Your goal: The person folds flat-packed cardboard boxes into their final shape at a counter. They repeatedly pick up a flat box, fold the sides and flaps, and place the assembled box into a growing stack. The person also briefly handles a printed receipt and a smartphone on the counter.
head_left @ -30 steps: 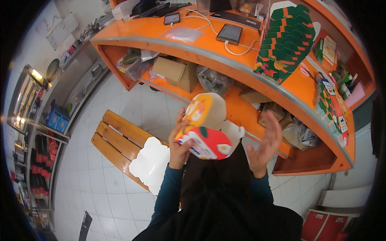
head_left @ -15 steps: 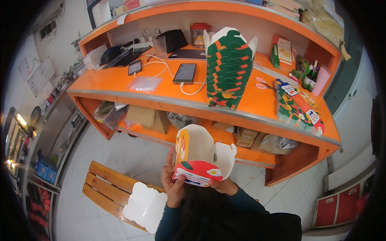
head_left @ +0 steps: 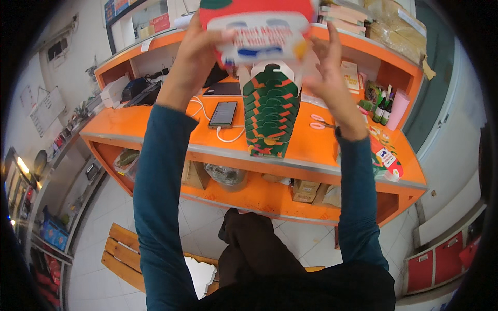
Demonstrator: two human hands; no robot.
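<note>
Steady the red-and-white box (head_left: 259, 32) by the top of the green carton stack (head_left: 272, 109), with left hand (head_left: 193, 58) closed on its side, right hand (head_left: 328, 70) loosely spread, perhaps touching; too blurred to tell.

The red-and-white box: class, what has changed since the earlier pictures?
The box moved up and away from the body, left hand still holding it; the right hand is at its side, contact unclear. The green carton stack stayed on the orange counter.
</note>
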